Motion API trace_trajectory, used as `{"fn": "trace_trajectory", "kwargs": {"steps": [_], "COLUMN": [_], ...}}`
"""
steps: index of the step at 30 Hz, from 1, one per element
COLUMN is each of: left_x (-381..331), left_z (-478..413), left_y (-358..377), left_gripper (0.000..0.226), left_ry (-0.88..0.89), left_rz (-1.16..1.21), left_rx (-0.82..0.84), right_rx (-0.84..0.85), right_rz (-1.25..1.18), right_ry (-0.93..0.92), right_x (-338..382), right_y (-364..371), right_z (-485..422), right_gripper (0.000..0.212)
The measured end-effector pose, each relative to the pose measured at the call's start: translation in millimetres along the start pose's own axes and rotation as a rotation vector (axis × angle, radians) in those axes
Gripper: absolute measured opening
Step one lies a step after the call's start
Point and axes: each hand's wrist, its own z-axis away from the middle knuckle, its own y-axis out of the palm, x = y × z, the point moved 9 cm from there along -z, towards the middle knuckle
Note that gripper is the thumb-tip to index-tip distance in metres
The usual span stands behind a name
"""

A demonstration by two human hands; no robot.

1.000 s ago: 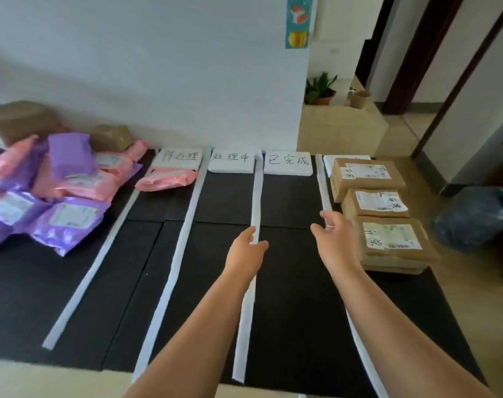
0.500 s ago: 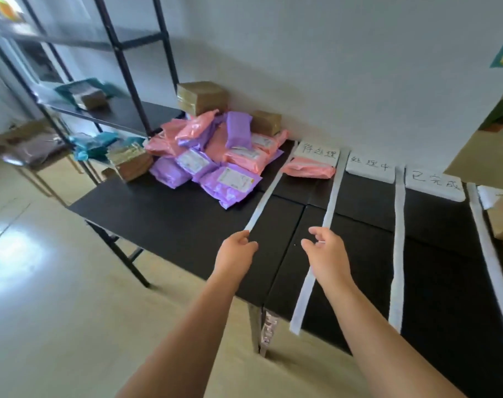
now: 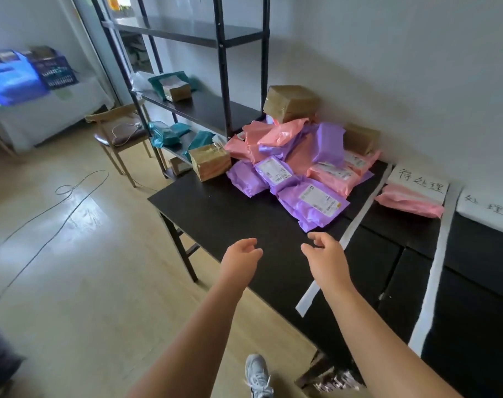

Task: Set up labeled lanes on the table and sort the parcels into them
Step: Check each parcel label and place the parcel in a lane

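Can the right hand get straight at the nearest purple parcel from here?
Probably yes. The right hand is open and empty, the purple parcel lies on the pile's near edge, and only bare table shows between them.

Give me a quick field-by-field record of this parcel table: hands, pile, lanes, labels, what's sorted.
left hand: empty, fingers loosely curled, at the table front edge
right hand: empty, fingers loosely curled, beside the first strip
pile: pink and purple mailers, brown boxes, unsorted, by the shelf rack
lanes: first strip and second strip, white, in view
labels: first label card; second label card, cut off
sorted: one pink mailer between the strips
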Motion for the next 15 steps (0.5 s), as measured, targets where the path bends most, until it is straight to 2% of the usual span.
{"fn": "trace_trajectory", "kwargs": {"steps": [9, 13, 15], "left_x": [-52.0, -61.4, -60.4], "left_z": [-138.7, -190.0, -210.4], "left_y": [-66.4, -103.9, -117.4], "left_gripper": [0.043, 0.043, 0.042], "left_ry": [0.013, 0.003, -0.012], "left_rz": [-0.09, -0.085, -0.074], "left_rx": [-0.062, -0.125, -0.135], "right_rx": [0.048, 0.082, 0.102], "right_rz": [-0.017, -0.016, 0.0], "right_ry": [-0.03, -0.08, -0.093], "right_x": [79.0, 117.0, 129.4], "right_y": [92.9, 135.9, 156.4], "right_z": [-115.5, -153.6, -164.6], "right_gripper": [0.032, 0.017, 0.016]}}
